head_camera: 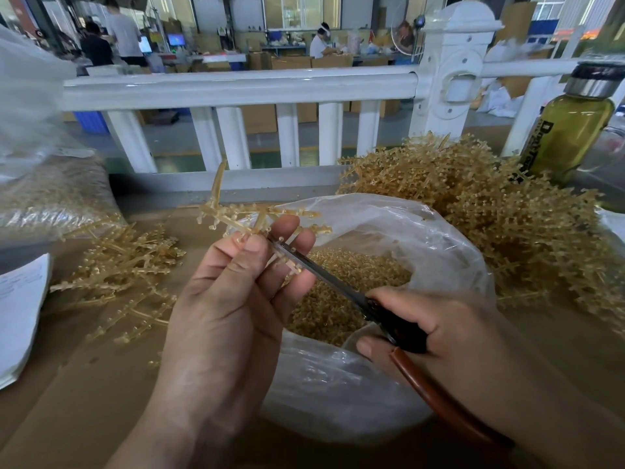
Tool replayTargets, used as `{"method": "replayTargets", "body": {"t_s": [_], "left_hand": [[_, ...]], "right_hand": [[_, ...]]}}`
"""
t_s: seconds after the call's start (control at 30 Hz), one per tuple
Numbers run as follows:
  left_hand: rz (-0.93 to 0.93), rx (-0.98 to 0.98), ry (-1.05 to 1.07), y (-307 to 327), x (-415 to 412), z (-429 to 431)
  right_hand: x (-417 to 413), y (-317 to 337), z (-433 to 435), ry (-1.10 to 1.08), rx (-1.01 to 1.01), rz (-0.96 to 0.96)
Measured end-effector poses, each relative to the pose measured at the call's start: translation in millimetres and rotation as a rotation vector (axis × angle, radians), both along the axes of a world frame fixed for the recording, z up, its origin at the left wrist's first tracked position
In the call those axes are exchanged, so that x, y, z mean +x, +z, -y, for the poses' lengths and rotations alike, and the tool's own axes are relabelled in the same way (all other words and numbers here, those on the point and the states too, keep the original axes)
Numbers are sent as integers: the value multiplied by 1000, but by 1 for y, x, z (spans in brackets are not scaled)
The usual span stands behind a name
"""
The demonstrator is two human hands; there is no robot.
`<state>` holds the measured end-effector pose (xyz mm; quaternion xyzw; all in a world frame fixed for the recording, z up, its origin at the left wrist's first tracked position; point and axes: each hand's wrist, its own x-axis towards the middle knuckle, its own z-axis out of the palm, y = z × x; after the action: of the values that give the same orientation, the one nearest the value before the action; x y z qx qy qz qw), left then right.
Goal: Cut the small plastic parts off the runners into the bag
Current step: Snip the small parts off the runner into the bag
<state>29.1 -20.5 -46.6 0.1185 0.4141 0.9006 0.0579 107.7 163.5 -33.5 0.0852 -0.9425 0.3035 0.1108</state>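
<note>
While a large heap of amber plastic runners (490,214) lies uncut on the brown desk (101,384), progress is judged partway | clear plastic bag (338,384), centre, part-filled with small amber cut parts (341,299) | branched amber runner (257,218) pinched over bag by left hand (220,316) | black-bladed cutters (331,282) gripped by right hand (449,326), blades laid against a branch

Soft, even daylight is coming in from the windows (297,8) along the top of the frame, which are washing out slightly. Glare is glinting off the clear bag (389,225) at centre right. Shadows are staying faint. Wide-angle distortion is bowing the white railing (236,89), and the lower corners are blurring.
</note>
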Motion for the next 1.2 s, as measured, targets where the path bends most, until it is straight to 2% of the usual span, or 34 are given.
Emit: {"method": "replayTargets", "body": {"t_s": [1.2], "left_hand": [[11,-55,5,-1,-1,-1]], "right_hand": [[0,1,-1,-43,56,33]]}}
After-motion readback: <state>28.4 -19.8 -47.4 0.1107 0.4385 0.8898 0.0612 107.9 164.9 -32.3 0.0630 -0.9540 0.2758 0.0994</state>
